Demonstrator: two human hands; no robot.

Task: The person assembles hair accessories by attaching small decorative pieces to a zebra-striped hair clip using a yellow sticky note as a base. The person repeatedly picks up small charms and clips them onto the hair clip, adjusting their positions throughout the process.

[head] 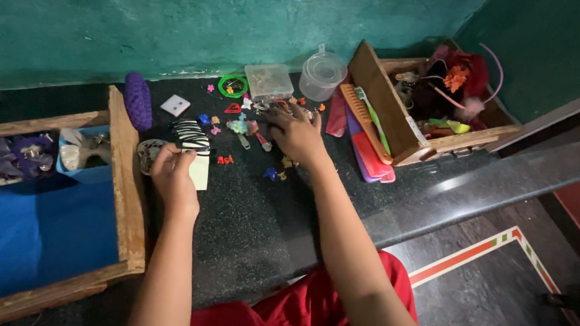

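1. At the far left a shallow wooden tray with a blue lining (124, 181) lies on the dark speckled stone surface (254, 229); purple and pale fabric hair pieces sit bunched in its upper corner, out of the working area.
2. Just beside the tray's upper end lies a purple knitted oblong hair accessory (138, 99), near a small white square card (175, 105).
3. The left hand (172, 175) holds a pale card carrying a row of black slide hair clips (192, 137). The fingers pinch the card's left edge, thumb on top, keeping it steady and flat against the surface so the clips stay in line.
4. Between the hands, small coloured plastic clips (241, 125) lie scattered loosely, with a green ring (232, 86) and a clear lidded rectangular box (269, 80) behind them.
5. The right hand (297, 134) reaches palm-down into the scatter; its fingers are curled over the clips, and whether they pinch one cannot be told.
6. A clear round tub (322, 75) stands beyond.
7. Orange, red and purple combs (362, 142) lean against an open wooden box of mixed hair ornaments (393, 115) at the right.
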